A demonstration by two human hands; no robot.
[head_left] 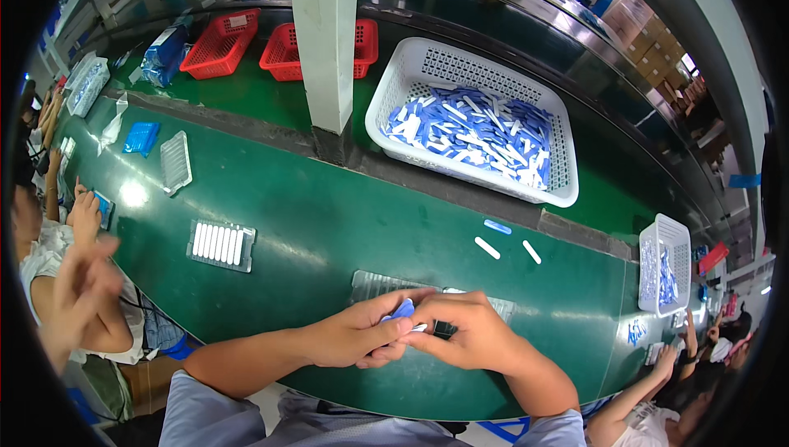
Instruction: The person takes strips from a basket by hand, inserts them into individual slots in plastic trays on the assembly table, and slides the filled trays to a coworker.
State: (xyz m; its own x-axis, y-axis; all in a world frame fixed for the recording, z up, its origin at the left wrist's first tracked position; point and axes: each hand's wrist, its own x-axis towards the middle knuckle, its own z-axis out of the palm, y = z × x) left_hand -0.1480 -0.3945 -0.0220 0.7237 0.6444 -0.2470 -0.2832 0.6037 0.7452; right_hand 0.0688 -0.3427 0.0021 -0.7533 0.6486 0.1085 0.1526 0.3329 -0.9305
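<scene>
Both of my hands meet over the near middle of the green table. My left hand (357, 336) is closed around several small flat blue-and-white strips (403, 310) with rounded ends. Fingers of my right hand (472, 332) pinch at the same bunch, where a white end (419, 328) shows; the grip partly hides the pieces. Under and just beyond my hands lies a clear ribbed plastic tray (370, 284), largely covered by them. Past it rest two loose white strips (487, 247) (532, 251) and one blue strip (497, 227).
A large white basket (394, 77) full of blue and white strips stands beyond a grey post (325, 52). A filled clear tray (246, 262) lies left, near an unfilled tray (176, 163). Red baskets (220, 44) stand at the back. Co-workers sit on both sides; one's blurred hand (78, 291) is left.
</scene>
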